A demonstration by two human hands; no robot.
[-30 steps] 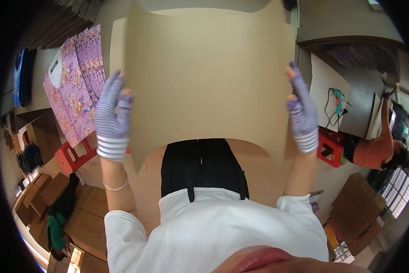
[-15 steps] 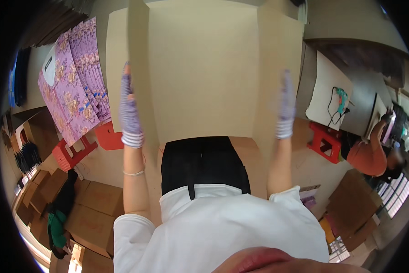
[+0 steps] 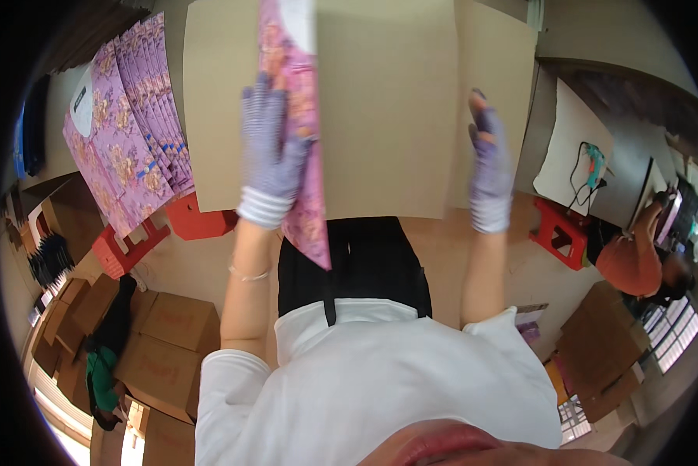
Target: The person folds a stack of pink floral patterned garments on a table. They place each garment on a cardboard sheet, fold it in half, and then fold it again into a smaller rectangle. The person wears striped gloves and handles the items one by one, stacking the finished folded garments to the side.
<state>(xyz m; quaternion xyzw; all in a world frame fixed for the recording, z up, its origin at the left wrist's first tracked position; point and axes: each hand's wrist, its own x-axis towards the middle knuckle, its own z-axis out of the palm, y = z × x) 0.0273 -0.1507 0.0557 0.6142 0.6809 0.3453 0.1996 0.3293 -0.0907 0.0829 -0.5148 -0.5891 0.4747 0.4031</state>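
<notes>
At the far left, brown cardboard cartons [image 3: 163, 334] are lying on the floor beside a red plastic stool [image 3: 124, 247]. Above them a fanned stack of purple floral sheets [image 3: 131, 132] is resting on the surface [image 3: 62, 101], its printed faces looking smooth and slightly glossy, its edges overlapping like shingles.

The left hand [image 3: 275, 155], in a striped knit glove with a ribbed white cuff, is now closing around a folded purple floral piece [image 3: 298, 132] that is hanging in a long narrow strip down over the front of the cardboard panel [image 3: 388, 109]. Half a second ago this hand was flat against bare board with no floral piece in sight, so the patterned layer is only just coming onto the panel; I judge that the covering step is starting rather than finishing.

The panel itself is plain, matte, tan and rectangular, held up in front of the person, filling the upper middle of the view, stiff and flat.

The right hand [image 3: 489, 163], gloved likewise, is clasping the panel's right edge, fingers lying up along it, having shifted lower and inward since a second ago.

Farther right, a red stool [image 3: 560, 231] is standing on the floor, and a pale board [image 3: 570, 147] is carrying a teal tool [image 3: 593, 159] with a dark cord. Another person in an orange top [image 3: 632, 264] is working at the far right.
</notes>
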